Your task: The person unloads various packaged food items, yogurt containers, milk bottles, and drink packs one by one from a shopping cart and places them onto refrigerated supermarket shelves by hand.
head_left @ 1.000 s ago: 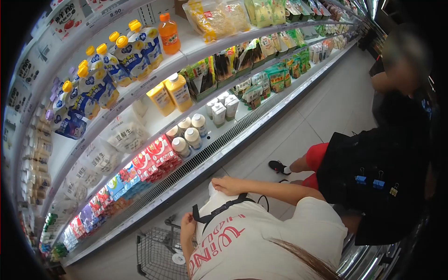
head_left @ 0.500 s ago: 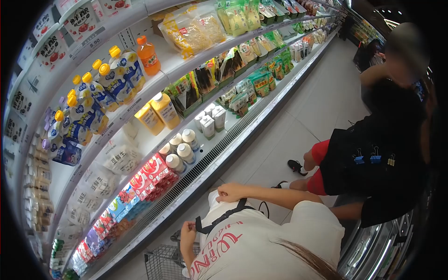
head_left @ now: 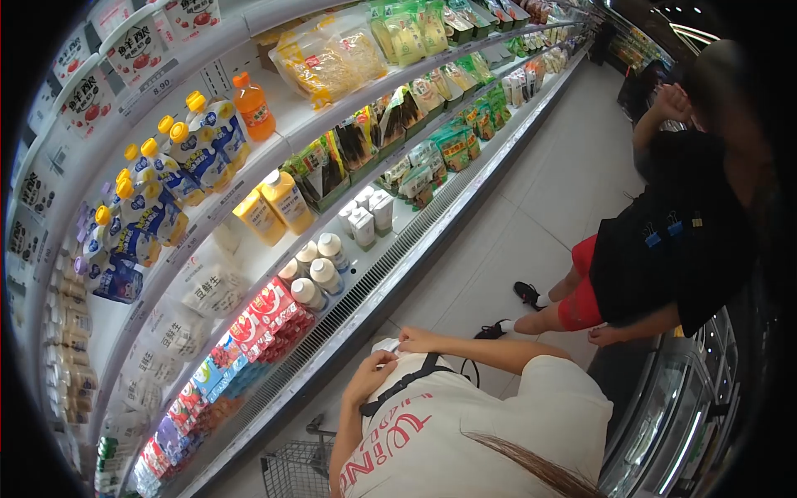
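Both hands meet at the lower front of the white T-shirt I wear. My left hand has its fingers closed at the white cloth near the hem. Beside it, my right hand pinches white cloth at the same edge, its fingertips close to the left ones. Whether anything small lies between the fingers is hidden. A black strap crosses the shirt just behind the hands, and a thin black cable loops to its right.
A refrigerated shelf runs along the left, holding pouches, an orange bottle, white-capped bottles and packets. Below my left arm stands a wire shopping cart. A person in black and red shorts is at the right, near a glass-fronted case.
My left hand has moved up and right from the strap's end to the hem beside my right hand. The other person has shifted and raised a hand near their head.
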{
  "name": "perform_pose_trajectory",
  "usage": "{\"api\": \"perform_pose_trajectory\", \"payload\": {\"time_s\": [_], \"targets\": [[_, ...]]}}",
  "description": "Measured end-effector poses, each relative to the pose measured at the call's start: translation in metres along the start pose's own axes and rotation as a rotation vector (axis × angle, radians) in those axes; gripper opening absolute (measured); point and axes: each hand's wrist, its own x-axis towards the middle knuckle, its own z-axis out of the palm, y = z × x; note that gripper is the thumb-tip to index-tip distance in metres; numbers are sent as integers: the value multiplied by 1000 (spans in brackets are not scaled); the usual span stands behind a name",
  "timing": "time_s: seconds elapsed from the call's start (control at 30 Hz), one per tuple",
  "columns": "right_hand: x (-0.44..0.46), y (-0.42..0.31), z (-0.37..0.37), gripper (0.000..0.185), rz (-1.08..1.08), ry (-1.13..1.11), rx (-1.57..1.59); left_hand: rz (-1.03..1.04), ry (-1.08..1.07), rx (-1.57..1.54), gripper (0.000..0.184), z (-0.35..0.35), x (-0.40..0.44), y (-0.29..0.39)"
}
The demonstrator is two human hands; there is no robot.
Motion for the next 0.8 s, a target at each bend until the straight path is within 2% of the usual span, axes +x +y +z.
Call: {"api": "perform_pose_trajectory", "payload": {"time_s": [0.23, 0.63, 0.8], "targets": [[6, 1, 0, 39, -10, -14, -57, 24, 4, 63, 14, 5, 3, 15], [17, -43, -9, 30, -301, -101, -266, 61, 104, -21, 15, -2, 1, 15], [26, -60, -1, 30, -382, -204, -233, 52, 184, -26, 15, -6, -4, 6]]}}
